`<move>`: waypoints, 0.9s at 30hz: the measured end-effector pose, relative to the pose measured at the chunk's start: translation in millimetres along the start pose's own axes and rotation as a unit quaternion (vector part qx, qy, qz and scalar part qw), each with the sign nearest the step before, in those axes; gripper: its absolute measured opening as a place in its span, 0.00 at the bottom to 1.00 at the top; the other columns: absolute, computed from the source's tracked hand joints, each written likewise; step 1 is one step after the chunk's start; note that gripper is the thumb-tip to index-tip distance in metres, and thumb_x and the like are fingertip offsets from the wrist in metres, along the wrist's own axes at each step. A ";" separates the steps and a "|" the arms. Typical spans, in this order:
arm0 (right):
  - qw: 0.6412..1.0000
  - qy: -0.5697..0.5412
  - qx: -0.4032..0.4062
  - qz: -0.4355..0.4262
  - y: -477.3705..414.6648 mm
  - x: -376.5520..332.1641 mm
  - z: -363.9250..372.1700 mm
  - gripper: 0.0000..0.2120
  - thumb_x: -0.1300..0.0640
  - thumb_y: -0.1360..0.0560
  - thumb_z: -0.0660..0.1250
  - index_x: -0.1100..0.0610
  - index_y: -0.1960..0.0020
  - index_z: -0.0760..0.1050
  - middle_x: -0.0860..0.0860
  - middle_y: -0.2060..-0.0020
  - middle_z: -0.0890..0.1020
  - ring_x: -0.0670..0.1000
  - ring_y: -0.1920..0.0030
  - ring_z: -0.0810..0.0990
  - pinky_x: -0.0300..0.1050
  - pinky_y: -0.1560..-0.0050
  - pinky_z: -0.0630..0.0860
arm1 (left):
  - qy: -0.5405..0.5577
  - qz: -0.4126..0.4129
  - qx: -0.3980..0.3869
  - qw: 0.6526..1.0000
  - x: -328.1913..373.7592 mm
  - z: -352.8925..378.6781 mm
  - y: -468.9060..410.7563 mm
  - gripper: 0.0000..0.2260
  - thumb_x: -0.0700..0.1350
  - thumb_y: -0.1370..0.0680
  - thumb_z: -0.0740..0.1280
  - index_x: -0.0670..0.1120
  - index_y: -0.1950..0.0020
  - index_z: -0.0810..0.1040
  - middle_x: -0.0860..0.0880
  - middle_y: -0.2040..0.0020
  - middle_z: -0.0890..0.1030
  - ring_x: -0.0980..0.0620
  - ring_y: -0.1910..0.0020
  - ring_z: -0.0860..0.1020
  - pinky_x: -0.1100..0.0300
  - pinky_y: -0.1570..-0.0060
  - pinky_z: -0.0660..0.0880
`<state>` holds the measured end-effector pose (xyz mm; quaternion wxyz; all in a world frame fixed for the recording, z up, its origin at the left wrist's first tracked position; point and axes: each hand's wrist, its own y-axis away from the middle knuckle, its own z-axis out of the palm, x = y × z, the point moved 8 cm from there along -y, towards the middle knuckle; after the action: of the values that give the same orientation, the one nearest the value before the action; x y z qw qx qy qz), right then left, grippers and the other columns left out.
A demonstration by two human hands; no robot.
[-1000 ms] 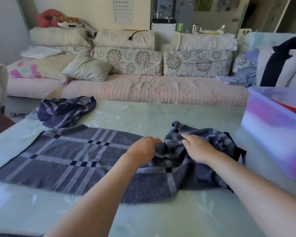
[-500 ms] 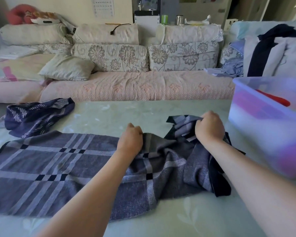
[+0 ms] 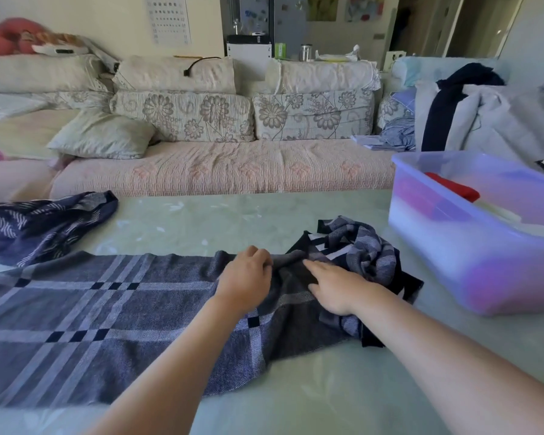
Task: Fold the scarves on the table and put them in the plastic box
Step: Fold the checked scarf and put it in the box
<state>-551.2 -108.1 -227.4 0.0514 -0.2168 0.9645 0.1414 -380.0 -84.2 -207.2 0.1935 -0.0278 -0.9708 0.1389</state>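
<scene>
On the pale green table (image 3: 296,403), the grey-blue checked woollen scarf (image 3: 91,315) lies half flat, right end bunched near the translucent plastic box (image 3: 453,255). Left hand (image 3: 247,279) pinches its far edge with curled fingers; right hand (image 3: 336,288) presses it, fingers straight (unbunch first, then fold).

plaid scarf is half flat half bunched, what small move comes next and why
Probably draw the bunched end out rightward toward the plastic box and flatten it. The plaid scarf lies flat at left, the left hand pinches its far edge, and the right hand rests straight-fingered on fabric beside the heap.
</scene>
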 end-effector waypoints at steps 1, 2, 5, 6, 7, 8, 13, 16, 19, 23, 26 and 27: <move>0.999 0.010 -0.020 0.024 2.2 12.8 3.8 0.31 0.43 0.16 0.52 0.49 0.18 0.44 0.48 0.19 0.47 0.53 0.19 0.49 0.60 0.25 0.58 | -0.017 -0.002 -0.034 0.999 0.0 8.3 4.3 0.11 0.52 0.19 0.59 0.49 0.41 0.74 0.49 0.41 0.74 0.44 0.43 0.74 0.51 0.46 0.73; 0.998 0.017 -0.032 0.049 5.4 25.9 5.1 0.33 0.40 0.17 0.51 0.49 0.18 0.42 0.48 0.19 0.45 0.52 0.19 0.46 0.61 0.24 0.57 | -0.034 -0.010 -0.082 0.996 -3.8 19.3 9.2 0.16 0.56 0.19 0.58 0.51 0.35 0.72 0.49 0.36 0.73 0.45 0.36 0.71 0.49 0.38 0.69; 0.990 0.050 -0.061 0.117 17.9 60.1 4.1 0.34 0.38 0.17 0.48 0.50 0.18 0.40 0.49 0.19 0.42 0.55 0.19 0.46 0.61 0.24 0.56 | -0.075 0.003 -0.181 0.981 -7.9 41.4 28.6 0.31 0.66 0.21 0.52 0.55 0.20 0.52 0.52 0.20 0.53 0.50 0.21 0.50 0.46 0.23 0.47; 0.987 0.065 -0.067 0.132 22.7 67.6 2.3 0.34 0.39 0.18 0.48 0.50 0.18 0.41 0.51 0.19 0.43 0.56 0.20 0.48 0.60 0.25 0.57 | -0.095 0.018 -0.192 0.977 -4.4 45.9 33.7 0.34 0.69 0.22 0.50 0.57 0.20 0.47 0.53 0.19 0.47 0.51 0.21 0.44 0.44 0.23 0.42; 0.984 0.087 -0.067 0.139 26.9 71.7 -1.2 0.33 0.40 0.18 0.49 0.51 0.18 0.44 0.52 0.19 0.46 0.57 0.20 0.51 0.59 0.25 0.59 | -0.111 0.029 -0.197 0.974 -0.4 49.8 36.7 0.36 0.71 0.23 0.49 0.58 0.20 0.44 0.54 0.20 0.44 0.51 0.21 0.41 0.42 0.24 0.39; 0.982 0.113 -0.058 0.138 29.8 72.2 -5.6 0.33 0.41 0.19 0.50 0.51 0.18 0.47 0.53 0.19 0.50 0.58 0.21 0.55 0.58 0.26 0.61 | -0.124 0.034 -0.204 0.971 4.0 52.7 38.5 0.38 0.74 0.25 0.48 0.59 0.20 0.43 0.55 0.20 0.42 0.51 0.21 0.39 0.41 0.25 0.37; 0.987 0.132 0.088 0.021 36.7 35.6 -20.9 0.30 0.42 0.21 0.55 0.49 0.22 0.58 0.56 0.23 0.62 0.57 0.24 0.60 0.57 0.26 0.60 | -0.148 0.036 -0.232 0.961 10.4 60.0 38.9 0.43 0.79 0.32 0.46 0.62 0.21 0.41 0.55 0.20 0.38 0.50 0.22 0.36 0.38 0.26 0.35; 0.999 0.040 0.026 -0.020 34.2 25.5 1.2 0.33 0.37 0.20 0.53 0.42 0.19 0.47 0.52 0.19 0.46 0.54 0.19 0.46 0.60 0.23 0.52 | -0.147 0.054 -0.188 0.970 16.2 53.1 42.7 0.40 0.78 0.30 0.43 0.62 0.21 0.44 0.56 0.20 0.39 0.52 0.22 0.38 0.40 0.25 0.37; 0.997 0.030 -0.047 0.047 28.8 45.5 19.4 0.34 0.31 0.21 0.47 0.40 0.19 0.40 0.49 0.19 0.39 0.53 0.20 0.40 0.67 0.24 0.48 | -0.154 0.046 -0.068 0.985 20.5 28.8 42.8 0.32 0.71 0.24 0.44 0.58 0.25 0.62 0.54 0.23 0.59 0.50 0.24 0.57 0.48 0.25 0.53; 0.991 0.098 -0.010 0.088 18.8 48.5 8.6 0.33 0.32 0.20 0.44 0.44 0.19 0.49 0.55 0.19 0.51 0.59 0.21 0.52 0.67 0.26 0.54 | -0.139 0.044 -0.098 0.984 12.4 31.2 53.3 0.30 0.68 0.22 0.50 0.57 0.24 0.61 0.54 0.23 0.60 0.50 0.24 0.57 0.47 0.25 0.53; 0.983 0.165 0.058 0.057 13.3 17.0 -4.2 0.32 0.35 0.19 0.45 0.52 0.22 0.60 0.59 0.25 0.64 0.61 0.26 0.62 0.63 0.28 0.59 | -0.127 0.045 -0.162 0.978 8.8 43.6 66.8 0.37 0.73 0.25 0.45 0.57 0.20 0.48 0.56 0.20 0.46 0.52 0.21 0.42 0.44 0.24 0.40; 0.984 0.160 0.072 0.035 12.0 3.9 -5.3 0.31 0.36 0.19 0.46 0.52 0.22 0.60 0.59 0.25 0.65 0.61 0.26 0.63 0.62 0.28 0.60 | -0.127 0.054 -0.141 0.980 10.0 40.3 68.9 0.37 0.73 0.25 0.45 0.57 0.20 0.50 0.55 0.20 0.47 0.53 0.21 0.44 0.44 0.24 0.40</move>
<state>-560.1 -100.9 -220.0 -0.0928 -0.1987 0.9750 0.0365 -404.7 -27.4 -258.5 0.0553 -0.0894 -0.9944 0.0129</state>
